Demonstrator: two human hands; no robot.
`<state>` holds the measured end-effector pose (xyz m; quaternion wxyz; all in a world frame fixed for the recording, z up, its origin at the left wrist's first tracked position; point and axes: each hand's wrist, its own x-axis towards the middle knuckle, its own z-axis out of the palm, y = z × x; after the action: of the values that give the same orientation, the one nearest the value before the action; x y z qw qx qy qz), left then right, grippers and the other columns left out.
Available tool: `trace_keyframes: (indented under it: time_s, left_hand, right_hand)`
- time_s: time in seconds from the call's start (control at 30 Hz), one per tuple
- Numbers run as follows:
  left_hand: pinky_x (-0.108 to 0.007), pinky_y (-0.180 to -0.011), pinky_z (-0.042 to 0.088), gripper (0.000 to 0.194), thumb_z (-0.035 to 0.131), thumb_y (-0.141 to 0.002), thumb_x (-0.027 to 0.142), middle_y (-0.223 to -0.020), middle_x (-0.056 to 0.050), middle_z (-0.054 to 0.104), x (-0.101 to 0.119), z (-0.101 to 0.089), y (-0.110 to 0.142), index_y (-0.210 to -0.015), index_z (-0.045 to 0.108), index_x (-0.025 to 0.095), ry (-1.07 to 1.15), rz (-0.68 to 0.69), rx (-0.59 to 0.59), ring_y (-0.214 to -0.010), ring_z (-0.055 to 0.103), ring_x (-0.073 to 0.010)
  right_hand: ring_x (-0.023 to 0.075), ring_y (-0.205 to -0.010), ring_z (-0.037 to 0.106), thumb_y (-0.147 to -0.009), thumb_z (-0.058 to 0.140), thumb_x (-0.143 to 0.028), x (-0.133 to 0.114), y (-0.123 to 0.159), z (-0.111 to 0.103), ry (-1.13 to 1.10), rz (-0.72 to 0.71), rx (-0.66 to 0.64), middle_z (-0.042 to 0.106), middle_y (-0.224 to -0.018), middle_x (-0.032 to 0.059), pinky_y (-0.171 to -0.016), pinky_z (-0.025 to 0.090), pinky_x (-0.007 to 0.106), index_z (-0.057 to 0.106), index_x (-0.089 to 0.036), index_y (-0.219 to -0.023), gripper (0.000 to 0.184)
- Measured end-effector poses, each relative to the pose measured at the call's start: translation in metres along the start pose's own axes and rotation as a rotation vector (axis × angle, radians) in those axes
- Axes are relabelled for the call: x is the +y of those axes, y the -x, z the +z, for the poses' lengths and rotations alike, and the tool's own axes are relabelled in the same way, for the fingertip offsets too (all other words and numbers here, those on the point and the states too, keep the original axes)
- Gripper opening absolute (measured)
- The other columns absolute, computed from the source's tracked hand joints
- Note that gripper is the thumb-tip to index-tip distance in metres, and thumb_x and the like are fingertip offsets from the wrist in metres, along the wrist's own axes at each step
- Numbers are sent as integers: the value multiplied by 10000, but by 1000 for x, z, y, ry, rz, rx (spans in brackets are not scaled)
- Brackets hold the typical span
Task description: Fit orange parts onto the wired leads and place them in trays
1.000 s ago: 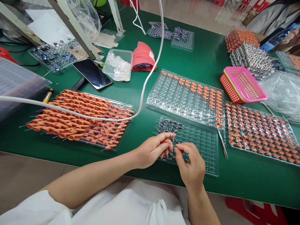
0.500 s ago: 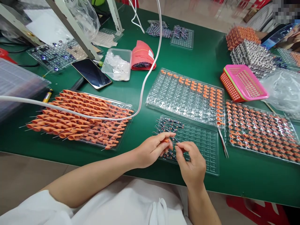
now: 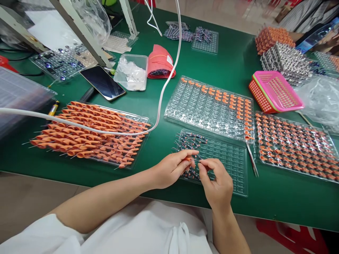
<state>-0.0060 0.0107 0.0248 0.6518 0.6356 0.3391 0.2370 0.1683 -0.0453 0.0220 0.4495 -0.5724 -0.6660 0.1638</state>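
My left hand (image 3: pixel 173 168) is curled, with thumb and fingers pinching a small orange sleeve (image 3: pixel 187 159). My right hand (image 3: pixel 215 180) is closed in a pinch right beside it, on a small wired part too tiny to name. Both hands hover over the near left corner of a clear grid tray (image 3: pixel 227 165), whose far left cells hold several dark wired components (image 3: pixel 191 140). To the left lies a tray of long orange sleeves (image 3: pixel 90 135) with thin wires sticking out.
A white cable (image 3: pixel 161 91) loops across the green table (image 3: pixel 148 102). Beyond my hands sits a partly filled clear blister tray (image 3: pixel 196 109), a fuller one (image 3: pixel 293 146) to the right, a pink basket (image 3: pixel 275 91), a phone (image 3: pixel 102 82), a clear tub (image 3: pixel 134 72), tweezers (image 3: pixel 251 158).
My hands stay together over the grid tray with only small finger movements. The view has drifted slightly.
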Motion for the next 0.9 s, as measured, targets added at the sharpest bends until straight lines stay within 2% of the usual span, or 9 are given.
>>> trace_keyframes:
  time_s: [0.23, 0.5, 0.9]
  left_hand:
    - [-253, -705, 466, 372, 352, -988, 220, -938, -52, 619, -1, -1, 0, -1338, 458, 147, -55, 22, -4, -767, 551, -131]
    - [-238, -665, 469, 368, 373, -986, 218, -913, -34, 607, 0, 1, -1, -1340, 442, 147, 56, -10, 10, -700, 530, -109]
    - [-232, -644, 485, 372, 397, -985, 239, -918, -41, 599, -2, 2, -2, -1337, 451, 131, 159, -34, 36, -710, 547, -110]
  right_hand:
    - [136, -737, 591, -872, 611, -70, 0, 0, 0, -27, 13, -3, 638, -852, 21, -649, 503, 275, 634, -205, -988, 179]
    - [142, -766, 599, -862, 618, -61, 1, 1, 0, -24, -15, -9, 648, -878, 27, -682, 503, 279, 629, -199, -982, 184]
    - [135, -713, 595, -860, 629, -78, 2, 3, 1, 3, -14, -26, 656, -845, 21, -693, 497, 290, 629, -198, -964, 159]
